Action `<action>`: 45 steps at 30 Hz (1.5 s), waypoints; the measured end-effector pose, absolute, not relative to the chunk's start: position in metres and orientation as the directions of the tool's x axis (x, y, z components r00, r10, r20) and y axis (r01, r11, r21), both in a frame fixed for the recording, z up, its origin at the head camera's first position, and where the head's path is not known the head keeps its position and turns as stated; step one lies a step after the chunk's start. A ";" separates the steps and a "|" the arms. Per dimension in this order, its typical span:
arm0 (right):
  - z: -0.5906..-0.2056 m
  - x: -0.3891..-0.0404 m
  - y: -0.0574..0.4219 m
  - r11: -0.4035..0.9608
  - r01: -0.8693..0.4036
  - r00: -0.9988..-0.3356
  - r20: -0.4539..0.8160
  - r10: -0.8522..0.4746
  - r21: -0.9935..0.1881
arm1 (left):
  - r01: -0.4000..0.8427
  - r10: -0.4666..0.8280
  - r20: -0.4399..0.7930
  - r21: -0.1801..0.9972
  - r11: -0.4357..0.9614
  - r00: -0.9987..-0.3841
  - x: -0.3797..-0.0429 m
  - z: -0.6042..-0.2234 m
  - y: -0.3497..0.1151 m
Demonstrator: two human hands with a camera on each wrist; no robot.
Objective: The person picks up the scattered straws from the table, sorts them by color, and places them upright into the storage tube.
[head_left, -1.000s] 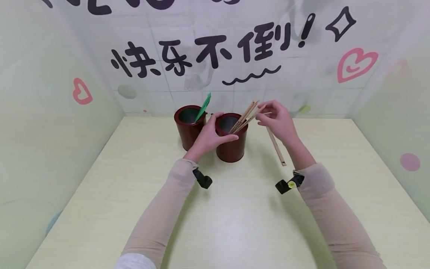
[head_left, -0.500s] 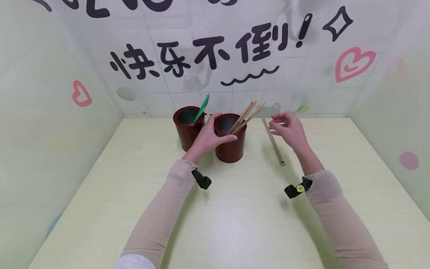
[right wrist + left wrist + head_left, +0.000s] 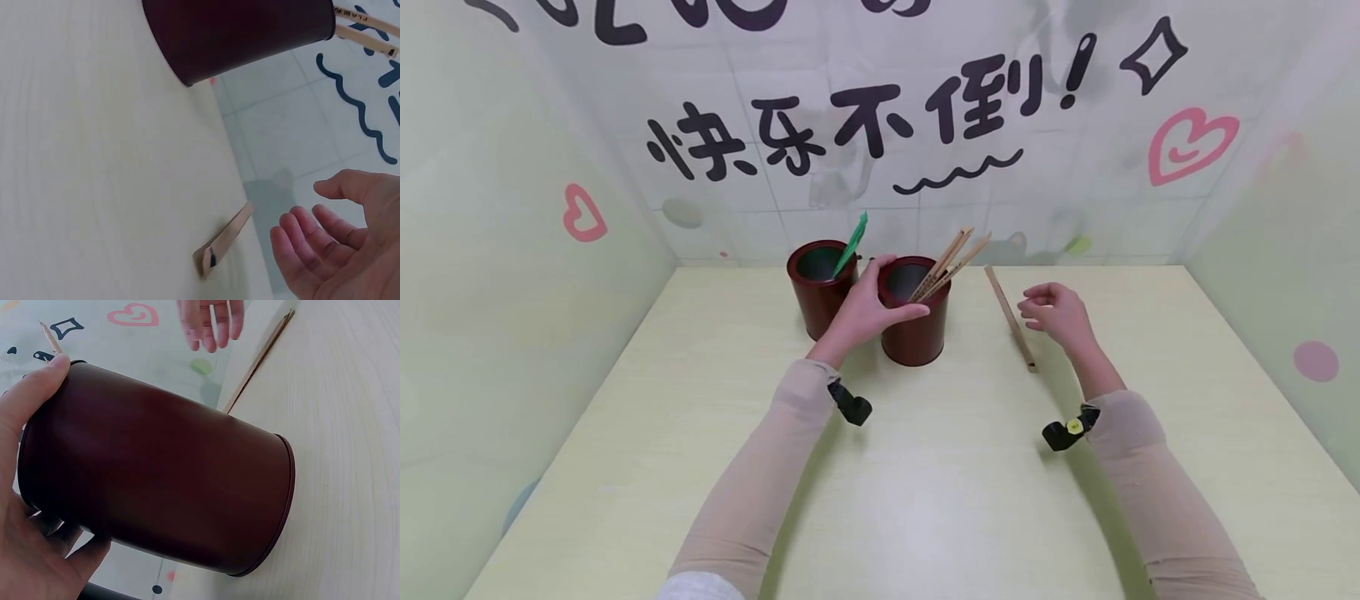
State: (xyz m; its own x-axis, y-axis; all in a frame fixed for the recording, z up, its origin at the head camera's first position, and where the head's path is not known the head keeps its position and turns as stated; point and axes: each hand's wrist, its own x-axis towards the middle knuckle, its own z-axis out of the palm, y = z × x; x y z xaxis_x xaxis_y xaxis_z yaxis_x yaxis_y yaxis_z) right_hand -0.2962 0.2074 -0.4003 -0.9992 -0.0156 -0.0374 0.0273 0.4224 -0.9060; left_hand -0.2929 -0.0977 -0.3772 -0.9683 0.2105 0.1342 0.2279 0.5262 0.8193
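Observation:
My left hand [image 3: 867,310] grips the rim and upper side of a dark red cylindrical pot [image 3: 917,335], thumb on its front. Slim light-brown sticks [image 3: 957,250], printed with dark marks, lean out of this pot to the right. The left wrist view shows the pot [image 3: 156,462] upright on the table with my fingers and thumb around its top. To the right, my right hand [image 3: 1058,312] hovers over the table, holding nothing, its fingers [image 3: 319,240] loosely bent. Just left of it, one more brown stick [image 3: 1011,320] lies on the table.
A second dark red pot [image 3: 816,300] stands left of the first, partly behind my left hand, with a green strip-like item [image 3: 852,242] sticking out. Behind the pale wooden table [image 3: 925,500] rises a printed wall sheet [image 3: 730,225].
My right hand has moved from the sticks in the pot to the right and down, past the stick lying on the table. My left hand keeps its grip on the pot.

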 end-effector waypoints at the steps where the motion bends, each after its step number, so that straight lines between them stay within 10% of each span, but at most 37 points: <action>1: -0.402 -0.297 0.209 0.437 0.049 -0.998 -0.061 -0.015 -0.898 | 0.228 0.211 0.134 0.820 0.525 -0.968 -0.293 -0.377 -0.098; 26: -0.414 -0.300 0.207 0.814 0.079 -0.952 -0.285 -0.110 -0.576 | 0.220 0.213 0.122 0.819 0.530 -0.969 -0.294 -0.376 -0.098; 45: -0.406 -0.294 0.214 0.392 0.153 -0.966 -0.221 -0.133 -0.907 | 0.220 0.214 0.122 0.817 0.532 -0.969 -0.292 -0.375 -0.098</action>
